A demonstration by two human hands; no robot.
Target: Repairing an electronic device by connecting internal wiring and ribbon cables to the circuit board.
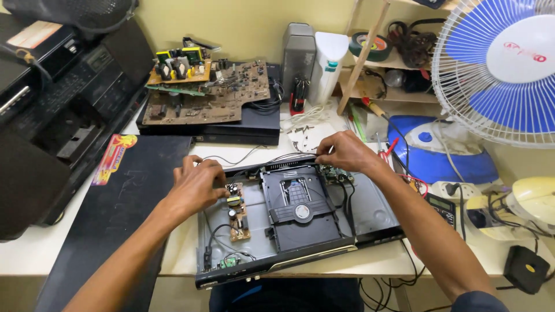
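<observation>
The opened disc player [300, 228] lies at the near edge of the white tabletop [23, 254], cover off, its long axis running left to right and tilted a little so the front panel faces me. I see my left hand [196, 185] resting on the rear left corner of the chassis, fingers curled together just above the small brown power board [237, 214]; whether it pinches anything I cannot tell. My right hand [346, 151] sits at the rear right corner, fingertips bunched over the green circuit board [335, 173] beside the black disc tray [300, 208], closed as if on a small part or wire, though the thing itself is hidden. The tray lies between my two hands, nearer the right one. To the left, the detached black cover [133, 196] lies flat beside the player. Further back, a stack of bare brown circuit boards [208, 92] sits on another black unit. A blue and white fan [503, 63] stands far right.
</observation>
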